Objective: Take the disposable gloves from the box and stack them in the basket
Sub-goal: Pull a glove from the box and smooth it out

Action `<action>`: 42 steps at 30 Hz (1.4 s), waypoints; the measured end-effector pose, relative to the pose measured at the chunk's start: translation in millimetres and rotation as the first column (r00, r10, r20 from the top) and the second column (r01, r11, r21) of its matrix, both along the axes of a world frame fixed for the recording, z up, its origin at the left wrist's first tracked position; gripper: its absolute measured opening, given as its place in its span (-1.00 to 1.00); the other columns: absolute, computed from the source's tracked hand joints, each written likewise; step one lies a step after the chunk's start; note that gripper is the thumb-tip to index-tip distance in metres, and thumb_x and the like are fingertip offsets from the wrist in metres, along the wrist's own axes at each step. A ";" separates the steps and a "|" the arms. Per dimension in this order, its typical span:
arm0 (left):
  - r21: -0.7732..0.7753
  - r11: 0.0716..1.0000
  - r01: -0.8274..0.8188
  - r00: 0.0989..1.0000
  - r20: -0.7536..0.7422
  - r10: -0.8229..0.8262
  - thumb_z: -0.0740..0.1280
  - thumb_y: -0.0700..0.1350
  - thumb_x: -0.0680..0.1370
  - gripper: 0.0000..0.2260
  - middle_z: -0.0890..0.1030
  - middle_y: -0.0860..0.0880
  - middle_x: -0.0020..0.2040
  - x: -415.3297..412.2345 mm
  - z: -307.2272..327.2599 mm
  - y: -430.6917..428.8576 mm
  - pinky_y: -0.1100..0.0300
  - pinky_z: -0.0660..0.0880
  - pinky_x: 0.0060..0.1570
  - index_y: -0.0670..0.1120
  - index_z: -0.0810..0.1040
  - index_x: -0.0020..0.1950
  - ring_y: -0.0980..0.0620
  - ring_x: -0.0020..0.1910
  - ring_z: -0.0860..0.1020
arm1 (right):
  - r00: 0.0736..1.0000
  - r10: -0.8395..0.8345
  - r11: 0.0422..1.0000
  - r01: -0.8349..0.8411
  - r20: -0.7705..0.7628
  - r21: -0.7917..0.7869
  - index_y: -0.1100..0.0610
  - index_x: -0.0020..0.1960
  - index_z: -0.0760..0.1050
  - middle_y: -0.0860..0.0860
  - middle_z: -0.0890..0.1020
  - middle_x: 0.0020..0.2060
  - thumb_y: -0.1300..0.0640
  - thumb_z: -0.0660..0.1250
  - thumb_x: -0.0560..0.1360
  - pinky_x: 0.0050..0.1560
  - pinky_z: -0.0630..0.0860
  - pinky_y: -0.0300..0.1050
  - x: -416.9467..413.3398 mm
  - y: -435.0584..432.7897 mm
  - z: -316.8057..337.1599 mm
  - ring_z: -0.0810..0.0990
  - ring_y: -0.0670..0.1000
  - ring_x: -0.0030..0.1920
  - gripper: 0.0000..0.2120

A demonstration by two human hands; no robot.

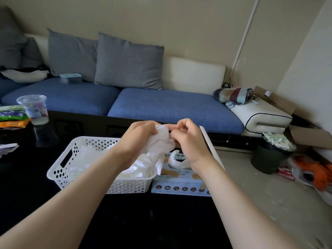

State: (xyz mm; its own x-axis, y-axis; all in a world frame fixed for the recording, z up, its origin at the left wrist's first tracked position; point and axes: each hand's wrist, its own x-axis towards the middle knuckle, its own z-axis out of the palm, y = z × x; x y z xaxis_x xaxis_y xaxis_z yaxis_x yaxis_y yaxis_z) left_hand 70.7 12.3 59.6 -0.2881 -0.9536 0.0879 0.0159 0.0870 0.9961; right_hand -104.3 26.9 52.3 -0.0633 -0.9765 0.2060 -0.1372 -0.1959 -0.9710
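Observation:
A white disposable glove hangs crumpled between both hands, above the gap between basket and box. My left hand grips its left side and my right hand pinches its top right edge. Below left, the white perforated basket holds a loose pile of white gloves. To its right lies the pale blue glove box, with another glove sticking up out of its top opening. My right forearm hides the box's right end.
Basket and box rest on a black glossy table. A clear plastic cup and colourful packets stand at the table's far left. A blue sofa lies behind. A dark green bin and clutter sit on the floor at right.

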 end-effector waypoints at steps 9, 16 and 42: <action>-0.010 0.999 -0.031 0.997 0.076 0.032 0.24 -0.24 0.56 -0.77 0.69 -0.11 -0.14 11.2 0.8 -0.8 0.07 0.45 -0.16 -0.15 0.70 -0.09 -0.06 -0.16 0.59 | 0.971 0.215 0.974 -0.204 -0.108 0.099 0.05 -0.36 0.48 0.00 0.52 -0.36 0.12 0.34 0.38 -0.14 0.37 -0.03 -7.9 7.0 3.4 0.48 0.01 -0.23 -0.85; -0.179 0.941 -0.286 0.934 0.169 0.316 0.30 -0.20 0.64 -0.81 0.70 -0.01 -0.07 18.3 -9.1 -8.8 0.20 0.52 -0.16 -0.06 0.71 -0.02 0.07 -0.11 0.62 | 0.967 0.058 0.997 -0.046 -0.246 0.054 0.05 -0.03 0.62 0.00 0.72 -0.12 0.23 0.56 0.43 -0.08 0.58 -0.08 -14.1 5.1 -1.9 0.69 0.04 -0.05 -0.80; -0.204 0.945 -0.256 0.951 0.124 0.284 0.36 -0.02 0.62 -0.80 0.64 0.00 -0.21 22.8 -1.7 -4.0 0.13 0.48 -0.23 -0.11 0.69 -0.07 0.06 -0.22 0.55 | 0.994 0.081 0.996 -0.084 0.073 0.039 0.17 0.09 0.70 0.11 0.78 -0.02 0.16 0.59 0.51 0.14 0.67 0.05 -21.7 4.5 4.0 0.75 0.09 0.01 -0.80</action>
